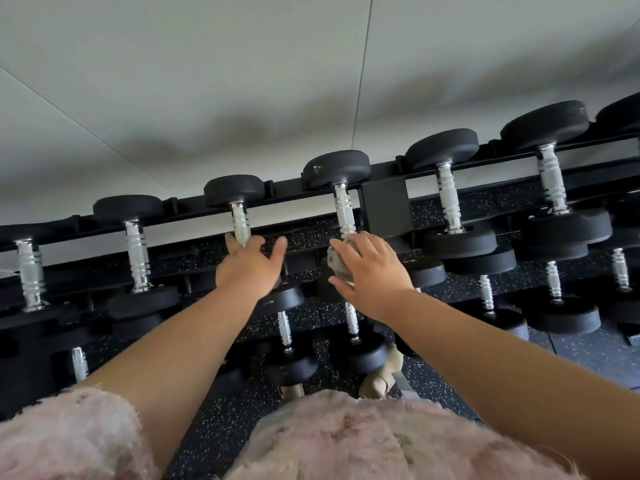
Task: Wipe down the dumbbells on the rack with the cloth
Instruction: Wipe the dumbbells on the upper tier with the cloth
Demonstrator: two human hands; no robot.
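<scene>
A black rack (384, 202) holds rows of black dumbbells with chrome handles. My left hand (247, 268) rests on the near end of one top-row dumbbell (235, 192), fingers spread around the lower part of its handle. My right hand (370, 271) presses a crumpled grey cloth (337, 263) against the near head of the neighbouring dumbbell (337, 169), just below its chrome handle. The near heads of both dumbbells are mostly hidden under my hands.
More dumbbells (446, 188) line the top rail to both sides, and lower tiers (353, 320) sit beneath my arms. A pale wall (242, 81) stands behind the rack. Speckled black rubber floor (221, 420) and my feet (377, 382) show below.
</scene>
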